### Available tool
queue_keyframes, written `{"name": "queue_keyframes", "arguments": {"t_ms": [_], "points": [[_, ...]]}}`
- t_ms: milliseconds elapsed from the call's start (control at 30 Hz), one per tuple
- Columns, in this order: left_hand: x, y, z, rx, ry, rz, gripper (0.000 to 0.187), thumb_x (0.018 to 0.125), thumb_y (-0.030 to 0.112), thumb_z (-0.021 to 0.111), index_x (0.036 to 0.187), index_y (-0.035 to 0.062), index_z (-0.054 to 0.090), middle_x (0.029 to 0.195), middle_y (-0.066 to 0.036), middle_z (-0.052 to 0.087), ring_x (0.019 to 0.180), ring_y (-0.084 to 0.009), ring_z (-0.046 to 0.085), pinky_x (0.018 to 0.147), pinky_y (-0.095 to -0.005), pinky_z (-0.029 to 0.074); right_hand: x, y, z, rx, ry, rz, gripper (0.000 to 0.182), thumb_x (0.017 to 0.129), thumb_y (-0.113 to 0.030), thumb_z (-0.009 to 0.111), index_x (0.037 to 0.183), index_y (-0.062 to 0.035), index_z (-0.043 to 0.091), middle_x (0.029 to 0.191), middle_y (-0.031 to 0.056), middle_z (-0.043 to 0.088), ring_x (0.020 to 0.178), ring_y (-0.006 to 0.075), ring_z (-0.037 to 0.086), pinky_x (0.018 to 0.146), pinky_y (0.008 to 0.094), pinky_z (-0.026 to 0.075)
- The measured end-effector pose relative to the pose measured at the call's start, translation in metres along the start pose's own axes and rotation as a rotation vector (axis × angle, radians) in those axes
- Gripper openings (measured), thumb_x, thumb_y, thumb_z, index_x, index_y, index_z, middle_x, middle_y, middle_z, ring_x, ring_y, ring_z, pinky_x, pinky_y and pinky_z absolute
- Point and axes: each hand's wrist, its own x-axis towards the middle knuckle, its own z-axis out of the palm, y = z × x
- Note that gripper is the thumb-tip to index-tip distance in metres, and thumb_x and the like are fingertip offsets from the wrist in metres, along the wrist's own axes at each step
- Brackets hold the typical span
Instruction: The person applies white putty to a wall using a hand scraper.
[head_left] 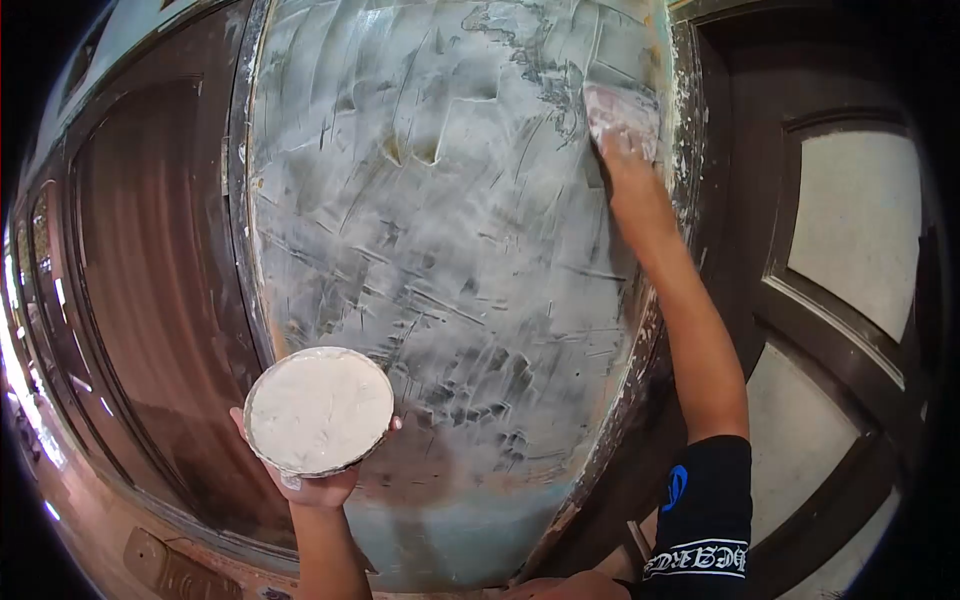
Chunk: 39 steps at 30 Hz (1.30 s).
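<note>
My left hand (332, 488) holds a round, shallow tub (322, 469) from below, its fingers wrapped round the sides. Whitish putty (320, 408) fills the tub nearly to the rim. Higher up on the right, my right hand (636, 178) is closed on a wide scraper (622, 112) smeared with pinkish-white putty. The scraper's blade lies against the upper right of the wall panel (450, 220); its handle is hidden in my hand. Grey-white streaks coat much of the panel, with dark rough patches showing through.
A dark brown wooden door (150, 260) stands on the left. On the right is another dark frame with pale panels (855, 220). Chipped, paint-spattered trim (684, 130) edges the wall. Below the coated area runs a bluish-green strip (440, 535).
</note>
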Motion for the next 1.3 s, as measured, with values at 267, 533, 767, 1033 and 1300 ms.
{"name": "queue_keyframes", "arguments": {"t_ms": [267, 533, 767, 1033, 1300], "points": [[-0.04, 0.027, -0.039, 0.062, -0.102, -0.067, 0.094, 0.085, 0.084, 0.037, 0.148, 0.0139, 0.039, 0.147, -0.02, 0.045, 0.121, -0.0497, 0.053, 0.09, -0.0737, 0.048, -0.069, -0.047, -0.022, -0.046, 0.064, 0.005, 0.053, 0.088, 0.008, 0.042, 0.141, 0.0071, 0.044, 0.134, 0.0292, 0.055, 0.131, 0.0463, 0.047, 0.108, 0.0477, 0.042], [-0.066, 0.032, -0.047, 0.008, -0.097, -0.138, 0.092, 0.085, 0.084, 0.037, 0.149, 0.0175, 0.039, 0.15, -0.017, 0.043, 0.124, -0.0494, 0.051, 0.09, -0.0753, 0.046, -0.085, -0.063, 0.008, -0.077, -0.002, -0.102, 0.047, 0.09, 0.001, 0.047, 0.137, 0.0049, 0.049, 0.124, 0.0251, 0.062, 0.126, 0.0442, 0.052, 0.102, 0.0465, 0.047], [-0.092, 0.022, -0.076, -0.031, -0.071, -0.383, 0.109, 0.077, 0.091, 0.038, 0.154, 0.0145, 0.029, 0.148, -0.028, 0.039, 0.12, -0.0635, 0.046, 0.088, -0.0813, 0.042, -0.215, -0.143, -0.074, 0.574, 0.013, 0.417, 0.04, 0.087, 0.011, 0.053, 0.127, 0.0068, 0.056, 0.114, 0.0179, 0.067, 0.112, 0.0285, 0.063, 0.093, 0.0379, 0.05], [-0.12, -0.013, -0.093, -0.237, -0.059, -0.599, 0.114, 0.076, 0.092, 0.037, 0.154, 0.0102, 0.027, 0.146, -0.032, 0.04, 0.11, -0.0668, 0.051, 0.086, -0.0786, 0.045, -0.288, -0.233, -0.073, 1.853, -0.178, 1.21, 0.025, 0.095, 0.008, 0.052, 0.12, 0.0054, 0.055, 0.115, 0.0111, 0.065, 0.1, 0.0126, 0.062, 0.089, 0.0255, 0.048], [-0.135, 0.008, -0.093, -0.057, 0.008, -0.539, 0.105, 0.083, 0.089, 0.026, 0.153, 0.0116, 0.032, 0.153, -0.018, 0.04, 0.135, -0.0442, 0.045, 0.104, -0.068, 0.041, -0.298, -0.286, -0.082, 1.934, -0.262, 1.099, 0.022, 0.095, 0.007, 0.052, 0.117, 0.0054, 0.058, 0.113, 0.0098, 0.066, 0.102, 0.0118, 0.061, 0.09, 0.0253, 0.046]]}}
